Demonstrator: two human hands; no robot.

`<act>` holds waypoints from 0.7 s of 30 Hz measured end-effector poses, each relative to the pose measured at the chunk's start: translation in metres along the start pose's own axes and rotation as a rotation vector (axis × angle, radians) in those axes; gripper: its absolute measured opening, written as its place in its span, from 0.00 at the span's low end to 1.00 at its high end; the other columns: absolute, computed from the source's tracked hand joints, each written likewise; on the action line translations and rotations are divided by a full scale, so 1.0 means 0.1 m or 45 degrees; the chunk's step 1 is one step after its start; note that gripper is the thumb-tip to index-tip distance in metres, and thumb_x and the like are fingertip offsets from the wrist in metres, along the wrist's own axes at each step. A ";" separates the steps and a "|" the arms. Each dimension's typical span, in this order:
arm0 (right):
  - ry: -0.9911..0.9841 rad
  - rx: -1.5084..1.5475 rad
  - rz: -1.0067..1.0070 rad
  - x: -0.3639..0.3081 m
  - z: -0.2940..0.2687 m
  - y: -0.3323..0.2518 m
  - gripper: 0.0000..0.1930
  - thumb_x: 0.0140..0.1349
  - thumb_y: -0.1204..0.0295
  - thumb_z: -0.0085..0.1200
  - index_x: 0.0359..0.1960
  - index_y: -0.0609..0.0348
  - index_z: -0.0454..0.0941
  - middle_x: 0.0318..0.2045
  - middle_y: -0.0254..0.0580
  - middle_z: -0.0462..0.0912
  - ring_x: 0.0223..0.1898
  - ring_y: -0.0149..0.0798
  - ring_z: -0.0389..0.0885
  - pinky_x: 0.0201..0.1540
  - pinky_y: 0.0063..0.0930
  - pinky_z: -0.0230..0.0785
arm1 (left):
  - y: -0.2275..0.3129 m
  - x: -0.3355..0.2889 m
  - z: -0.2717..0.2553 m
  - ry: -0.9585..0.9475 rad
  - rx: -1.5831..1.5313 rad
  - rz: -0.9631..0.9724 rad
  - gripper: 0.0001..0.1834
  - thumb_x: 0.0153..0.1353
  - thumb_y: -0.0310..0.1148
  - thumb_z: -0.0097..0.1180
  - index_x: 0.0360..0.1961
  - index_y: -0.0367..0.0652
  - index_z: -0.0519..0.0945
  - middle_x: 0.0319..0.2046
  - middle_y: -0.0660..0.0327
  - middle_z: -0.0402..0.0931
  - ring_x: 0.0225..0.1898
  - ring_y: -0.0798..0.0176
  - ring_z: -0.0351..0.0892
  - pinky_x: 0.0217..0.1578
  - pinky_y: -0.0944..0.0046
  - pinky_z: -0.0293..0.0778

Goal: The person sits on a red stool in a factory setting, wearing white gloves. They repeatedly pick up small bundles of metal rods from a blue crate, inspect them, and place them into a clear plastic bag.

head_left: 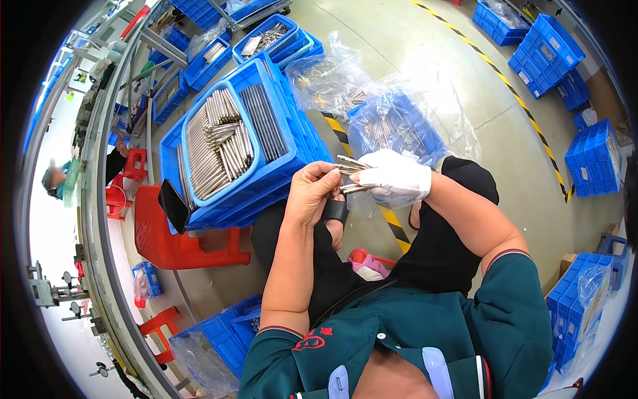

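Left hand [314, 189]: bare, pinching metal rods [353, 162]
Right hand [397, 178]: gloved, closed around them
Blue tub [229, 188]: left, holding more rods

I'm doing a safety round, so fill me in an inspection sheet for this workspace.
Surface: grey floor with yellow-black striped tape; work held above the lap.
Job's things: thin metal rods in hand; more rods in a light-blue tray on stacked blue crates.
Clutter: clear plastic bags on the floor, one over a crate; a red stool beside the stack.
Left hand: bare, fingertips at the rod ends; grip unclear.
Right hand: white-gloved, holding the rods.
Cables: nothing seen that is clearly one.
Surroundings: another person at far left; more blue crates at right.
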State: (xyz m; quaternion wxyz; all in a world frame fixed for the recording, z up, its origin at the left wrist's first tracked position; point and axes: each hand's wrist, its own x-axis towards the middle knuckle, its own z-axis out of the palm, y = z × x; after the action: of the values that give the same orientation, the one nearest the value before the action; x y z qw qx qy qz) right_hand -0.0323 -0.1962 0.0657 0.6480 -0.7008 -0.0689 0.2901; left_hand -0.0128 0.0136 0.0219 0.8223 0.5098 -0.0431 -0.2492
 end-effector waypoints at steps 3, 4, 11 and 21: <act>-0.003 0.014 -0.023 0.03 -0.02 0.06 0.14 0.58 0.59 0.56 0.29 0.60 0.78 0.20 0.30 0.74 0.22 0.22 0.64 0.24 0.20 0.56 | 0.01 0.01 0.00 0.071 0.084 0.059 0.06 0.58 0.28 0.59 0.32 0.35 0.79 0.23 0.61 0.76 0.23 0.71 0.71 0.27 0.71 0.68; -0.017 0.014 -0.023 0.04 -0.05 0.07 0.15 0.58 0.59 0.56 0.29 0.60 0.78 0.20 0.30 0.74 0.22 0.22 0.64 0.24 0.20 0.56 | 0.01 0.01 0.00 0.107 0.123 0.092 0.06 0.58 0.28 0.59 0.32 0.35 0.79 0.22 0.61 0.75 0.22 0.71 0.70 0.26 0.71 0.67; -0.073 0.020 0.106 -0.01 -0.02 0.02 0.16 0.59 0.58 0.55 0.28 0.60 0.80 0.20 0.31 0.75 0.22 0.23 0.65 0.24 0.21 0.56 | 0.03 0.01 0.06 0.171 0.077 0.152 0.06 0.57 0.27 0.60 0.33 0.34 0.80 0.24 0.65 0.75 0.25 0.75 0.67 0.29 0.74 0.63; 0.193 -0.650 -0.203 0.10 0.02 0.21 0.21 0.59 0.52 0.51 0.28 0.62 0.74 0.18 0.37 0.72 0.22 0.30 0.69 0.26 0.28 0.63 | -0.03 0.03 0.01 0.102 0.251 0.151 0.05 0.55 0.25 0.61 0.33 0.37 0.81 0.29 0.64 0.79 0.31 0.75 0.72 0.37 0.72 0.68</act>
State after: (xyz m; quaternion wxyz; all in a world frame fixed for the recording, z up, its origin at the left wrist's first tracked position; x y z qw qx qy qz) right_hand -0.0310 -0.1935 0.0432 0.4745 -0.8535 -0.1461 0.1583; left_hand -0.0120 0.0106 0.0191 0.7826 0.5942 -0.0644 -0.1741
